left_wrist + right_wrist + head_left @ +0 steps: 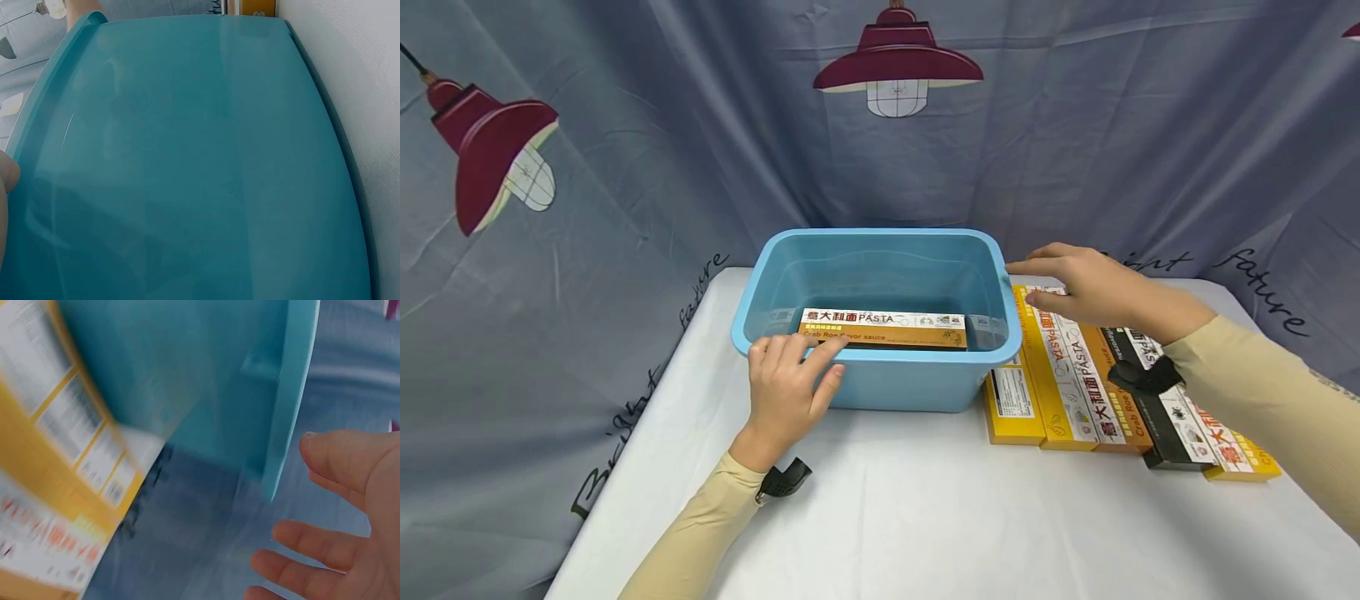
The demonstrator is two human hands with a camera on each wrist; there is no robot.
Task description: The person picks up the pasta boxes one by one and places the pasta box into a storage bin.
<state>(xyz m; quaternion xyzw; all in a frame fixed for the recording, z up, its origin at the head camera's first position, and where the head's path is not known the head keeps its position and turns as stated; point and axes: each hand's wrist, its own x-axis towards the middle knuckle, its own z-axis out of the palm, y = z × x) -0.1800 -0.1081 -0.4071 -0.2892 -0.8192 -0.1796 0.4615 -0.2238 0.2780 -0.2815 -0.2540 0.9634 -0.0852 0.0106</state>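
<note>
Tub (895, 387): blue, standing on the white table (925, 517), its mouth upward.
Inner box (887, 328): one pasta box, lying lengthwise inside the tub along the near side, its printed face showing "PASTA".
Left hand (784, 396): at the left part of the tub's near rim, fingers curled over the edge and thumb outside, gripping it.
Right hand (1093, 287): above the outer boxes, just beside the tub's right rim; fingers extended and spread, holding nothing.
Outer boxes (1075, 392): further pasta boxes, yellow, orange and black, lying side by side to the tub's right.
Backdrop (700, 125): grey-blue cloth with printed red lamps (898, 62).
</note>
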